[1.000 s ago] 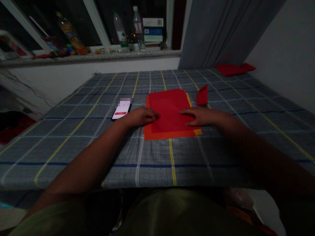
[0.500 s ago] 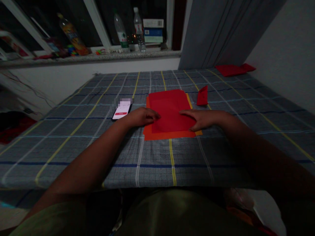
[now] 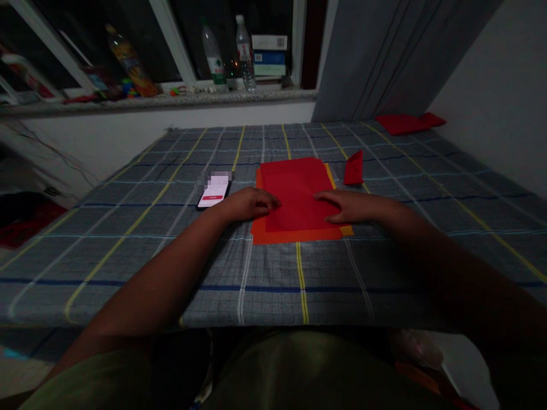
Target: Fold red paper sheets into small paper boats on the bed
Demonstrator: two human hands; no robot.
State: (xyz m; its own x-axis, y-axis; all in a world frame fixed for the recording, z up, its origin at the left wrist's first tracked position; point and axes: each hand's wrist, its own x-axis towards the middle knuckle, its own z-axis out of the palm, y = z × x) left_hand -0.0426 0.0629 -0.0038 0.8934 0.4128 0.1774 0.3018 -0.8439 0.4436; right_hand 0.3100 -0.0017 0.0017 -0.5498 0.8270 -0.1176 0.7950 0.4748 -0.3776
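Observation:
A red sheet of paper (image 3: 294, 196) lies flat on top of orange paper (image 3: 280, 237), which shows along the left and lower edges. A yellow-orange edge (image 3: 347, 230) peeks out at the right. My left hand (image 3: 253, 204) rests on the left edge of the sheets, its fingers loosely bent and touching the red paper. At the right edge my right hand (image 3: 350, 206) lies with thumb and fingers apart, its fingertips on the red sheet. Neither hand lifts anything. Just beyond the right hand stands a folded red paper piece (image 3: 354, 168).
A phone (image 3: 213, 192) with a lit screen lies left of the paper on the checked cloth (image 3: 171, 267). Flat red items (image 3: 408, 123) sit at the far right corner. Bottles (image 3: 245, 57) and stacked boxes (image 3: 269, 57) line the windowsill (image 3: 171, 101).
The view has shifted slightly, moving everything a little right. The fingers of my right hand have moved very slightly on the paper; the sheets keep their arrangement.

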